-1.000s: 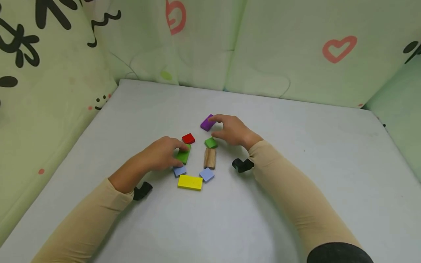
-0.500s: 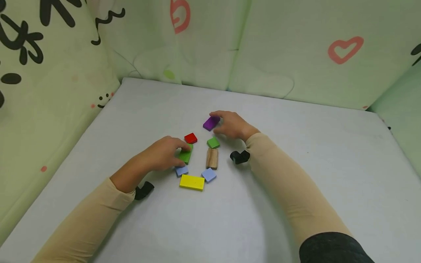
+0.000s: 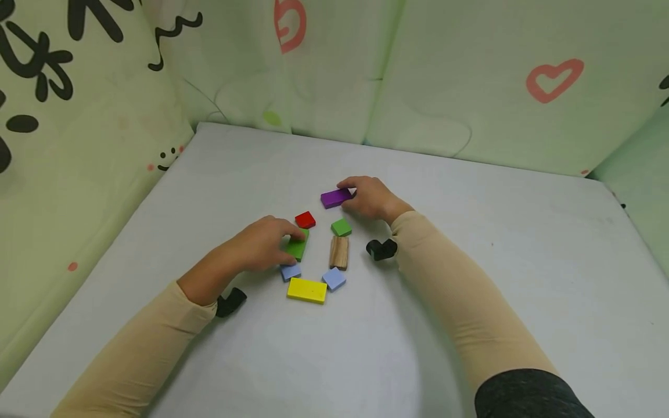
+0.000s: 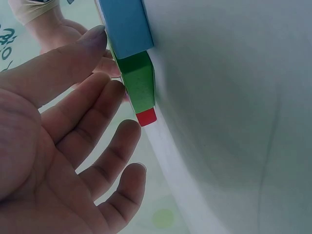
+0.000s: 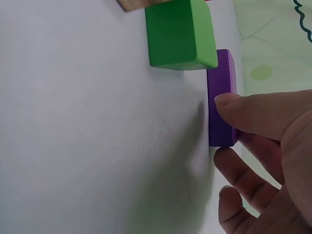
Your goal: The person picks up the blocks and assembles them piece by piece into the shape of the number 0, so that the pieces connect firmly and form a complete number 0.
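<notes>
With thumb on the near long side and fingers behind, my right hand (image 3: 373, 200) pinches one end of a purple block (image 3: 333, 199), flat on the table in the head view. My left hand (image 3: 258, 244) touches a long green block (image 3: 296, 250); its thumb reaches the left light-blue block (image 3: 290, 273). Left-hand fingers look relaxed in the left wrist view, beside the green block (image 4: 139, 83) and blue block (image 4: 126, 27). A red block (image 3: 305, 219) lies beyond the green one. A small green block (image 3: 341, 227) lies near my right thumb.
A wooden block (image 3: 339, 253), another light-blue block (image 3: 334, 279) and a yellow block (image 3: 306, 291) continue the ring of blocks on the white table (image 3: 366, 360). Printed cloth walls (image 3: 444, 75) rise behind and at the sides.
The purple block has turned from slanted to nearly crosswise in my right hand, which first moved slightly away from me. My left hand stays at the green block; the head view shifted a little.
</notes>
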Demonstrator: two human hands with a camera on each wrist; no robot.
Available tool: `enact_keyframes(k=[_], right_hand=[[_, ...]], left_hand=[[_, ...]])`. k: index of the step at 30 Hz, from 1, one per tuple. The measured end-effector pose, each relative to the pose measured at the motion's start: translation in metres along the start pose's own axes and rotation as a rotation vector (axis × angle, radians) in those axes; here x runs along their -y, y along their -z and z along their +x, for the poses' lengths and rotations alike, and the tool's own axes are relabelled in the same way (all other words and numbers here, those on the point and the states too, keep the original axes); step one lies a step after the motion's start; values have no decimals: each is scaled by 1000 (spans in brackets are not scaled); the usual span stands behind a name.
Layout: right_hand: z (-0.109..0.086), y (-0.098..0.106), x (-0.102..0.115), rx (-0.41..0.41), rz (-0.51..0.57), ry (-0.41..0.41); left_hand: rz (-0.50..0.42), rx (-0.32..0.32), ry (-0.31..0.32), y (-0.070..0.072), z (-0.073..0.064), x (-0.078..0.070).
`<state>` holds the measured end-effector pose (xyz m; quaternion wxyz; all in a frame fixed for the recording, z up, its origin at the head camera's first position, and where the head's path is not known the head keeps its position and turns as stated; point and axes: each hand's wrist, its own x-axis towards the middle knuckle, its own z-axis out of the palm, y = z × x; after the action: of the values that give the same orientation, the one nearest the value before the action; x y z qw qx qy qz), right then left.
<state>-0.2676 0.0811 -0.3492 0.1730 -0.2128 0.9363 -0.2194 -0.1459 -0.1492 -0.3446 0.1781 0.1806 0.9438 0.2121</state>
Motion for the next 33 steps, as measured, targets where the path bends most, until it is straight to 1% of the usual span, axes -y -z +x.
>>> enact_keyframes(k=[9, 18, 26, 33], right_hand=[[-2, 0, 1, -31, 6, -8], [1, -4, 2, -66, 24, 32], [2, -7, 3, -57, 27, 21], [1, -9, 6, -57, 20, 16]], left_hand=[[-5, 1, 28, -1, 1, -1], [-12, 10, 35, 0, 1, -2], [-4, 13, 21, 1, 1, -2], [-3, 18, 24, 1, 2, -1]])
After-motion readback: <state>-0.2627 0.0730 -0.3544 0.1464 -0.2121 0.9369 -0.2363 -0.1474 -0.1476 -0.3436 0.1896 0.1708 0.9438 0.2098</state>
